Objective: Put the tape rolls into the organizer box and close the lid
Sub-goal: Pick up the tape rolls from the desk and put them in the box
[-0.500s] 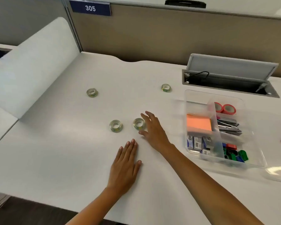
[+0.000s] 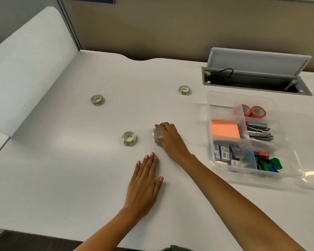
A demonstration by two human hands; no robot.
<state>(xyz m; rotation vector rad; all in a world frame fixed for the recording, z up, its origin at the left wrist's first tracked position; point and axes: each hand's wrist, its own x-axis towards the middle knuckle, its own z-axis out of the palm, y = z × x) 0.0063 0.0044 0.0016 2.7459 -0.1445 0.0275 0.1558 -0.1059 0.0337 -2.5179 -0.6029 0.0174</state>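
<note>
Head camera: a person's right hand (image 2: pixel 168 140) curls over a clear tape roll (image 2: pixel 157 134) on a white desk (image 2: pixel 62 169), fingers and thumb pinching its rim, while the left hand (image 2: pixel 144 185) lies flat, fingers together. Three more rolls wait on the desk: one just beside the held roll (image 2: pixel 128 138), one far left (image 2: pixel 97 100), one near the box (image 2: pixel 184 90). The rolls look small, light and rigid, glossy clear plastic with greenish cores, likely slippery; gripping across the outer rim seems safest. The open clear organizer box (image 2: pixel 211 98) sits at right, holding red tape (image 2: pixel 254 111), an orange pad (image 2: pixel 225 130) and clips. Its lid cannot be made out clearly.
</note>
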